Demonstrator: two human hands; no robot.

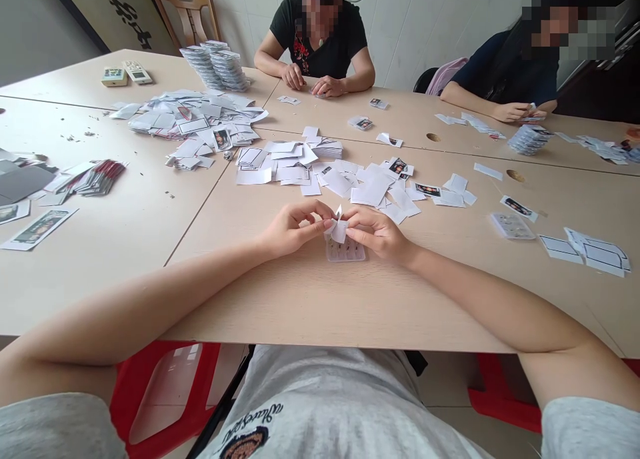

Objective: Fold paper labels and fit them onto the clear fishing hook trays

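Both my hands meet over a small clear plastic box (346, 251) with little compartments, lying on the table near its front edge. Between them is a small white paper slip (340, 231), bent, with one corner pointing up. My left hand (303, 229) pinches the slip's left side between thumb and forefinger. From the other side, my right hand (376, 232) grips it the same way. Tiny dark and gold items show in the box's compartments, too small to name. The slip and my fingers cover the box's far part.
White cards (280, 162) lie loosely piled beyond my hands, with a larger paper heap (195, 116) farther left. Another clear box (513, 226) sits to the right. Stacked boxes (215, 66) stand at the back. Two people work across the table (265, 299).
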